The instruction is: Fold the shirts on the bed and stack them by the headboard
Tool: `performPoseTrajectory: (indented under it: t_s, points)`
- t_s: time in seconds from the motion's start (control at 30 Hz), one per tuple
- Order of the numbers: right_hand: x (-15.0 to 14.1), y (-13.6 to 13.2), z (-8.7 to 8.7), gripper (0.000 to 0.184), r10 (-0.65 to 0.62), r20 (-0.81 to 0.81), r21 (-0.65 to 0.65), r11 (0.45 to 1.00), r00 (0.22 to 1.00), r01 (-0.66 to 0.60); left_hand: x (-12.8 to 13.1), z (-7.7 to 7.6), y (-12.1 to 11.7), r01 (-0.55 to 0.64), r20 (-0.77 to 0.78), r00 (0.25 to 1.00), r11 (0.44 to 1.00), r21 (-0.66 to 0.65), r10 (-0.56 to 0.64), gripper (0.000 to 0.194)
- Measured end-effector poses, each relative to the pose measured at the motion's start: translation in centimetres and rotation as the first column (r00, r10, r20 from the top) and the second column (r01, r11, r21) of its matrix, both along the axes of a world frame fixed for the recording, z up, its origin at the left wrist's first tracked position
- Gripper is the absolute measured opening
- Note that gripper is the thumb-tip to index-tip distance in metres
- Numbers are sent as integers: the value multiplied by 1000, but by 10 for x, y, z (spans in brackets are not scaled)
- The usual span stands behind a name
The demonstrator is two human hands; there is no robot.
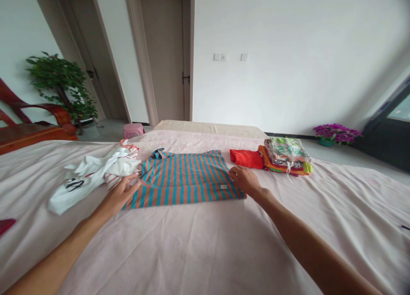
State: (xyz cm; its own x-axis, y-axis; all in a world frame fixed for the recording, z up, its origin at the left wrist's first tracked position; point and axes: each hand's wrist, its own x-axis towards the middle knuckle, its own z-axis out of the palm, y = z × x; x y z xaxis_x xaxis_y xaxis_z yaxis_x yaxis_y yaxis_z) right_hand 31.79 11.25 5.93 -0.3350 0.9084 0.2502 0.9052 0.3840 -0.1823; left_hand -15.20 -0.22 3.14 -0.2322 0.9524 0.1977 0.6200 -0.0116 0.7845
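Note:
A teal and brown striped shirt [188, 171] lies spread on the bed sheet, its near part folded over in a band with a small white label. At its left end rests my left hand [123, 191], fingers stretched out and touching the fabric edge. My right hand [246, 179] is at the right edge, with fingers curled closed on the cloth; the fingertips are partly hidden. Just left of the shirt is a crumpled white garment [92, 169] with red stripes and dark print, close to my left fingers.
Right of the shirt sit a folded red cloth [246, 158] and a stack of folded clothes [285, 154]. A pale pink sheet [179, 243] covers the surface. Beyond it stand a pink stool [133, 130], a wooden chair [38, 115], a green plant [60, 81] and purple flowers [336, 133].

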Motion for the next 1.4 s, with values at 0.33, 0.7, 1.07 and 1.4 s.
performPoseTrajectory:
  t_s: [0.33,0.7,1.07,1.4]
  points:
    - [-46,-26,-18,23,278,32,35,960,960,-279,2,-3,-1,27,9,1000,999,-35,-26,61]
    - [-46,-34,-20,26,224,60,63,972,973,-228,29,28,25,25,-265,964,998,-61,-40,43]
    - [-44,-32,-24,26,241,24,76,967,970,-242,12,-5,37,37,49,998,999,30,-38,66]
    - [-65,-21,4,27,180,92,-42,983,979,-176,31,10,-2,57,-626,776,981,186,73,33]
